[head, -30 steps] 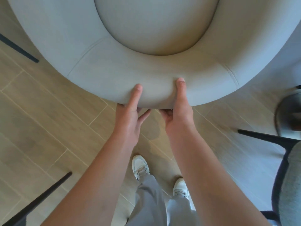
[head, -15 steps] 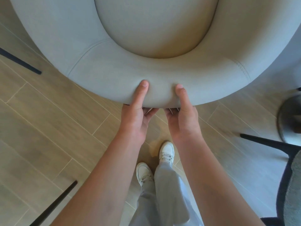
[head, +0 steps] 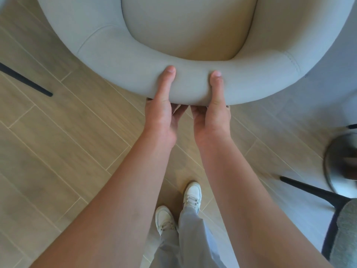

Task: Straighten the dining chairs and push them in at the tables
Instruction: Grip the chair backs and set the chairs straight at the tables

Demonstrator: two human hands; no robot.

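Observation:
A pale grey padded dining chair [head: 251, 82] with a curved tub back fills the top of the head view, its beige seat cushion [head: 189, 26] inside the curve. My left hand [head: 161, 105] grips the middle of the backrest, thumb on top and fingers curled under the rim. Close beside it, my right hand [head: 212, 111] holds the same backrest in the same way. The fingers of both hands are mostly hidden under the padding. The chair's legs and the table are out of sight.
A wood-look plank floor [head: 58, 151] lies below. One black chair leg [head: 27, 80] shows at the left edge. At the right stand a second chair with black legs [head: 309, 190] and grey seat [head: 347, 238], and a round metal base [head: 340, 161]. My white shoes [head: 191, 196] stand behind.
The chair has shifted forward and slightly right with both hands still on its back. My feet have stepped forward, and the right foot now leads.

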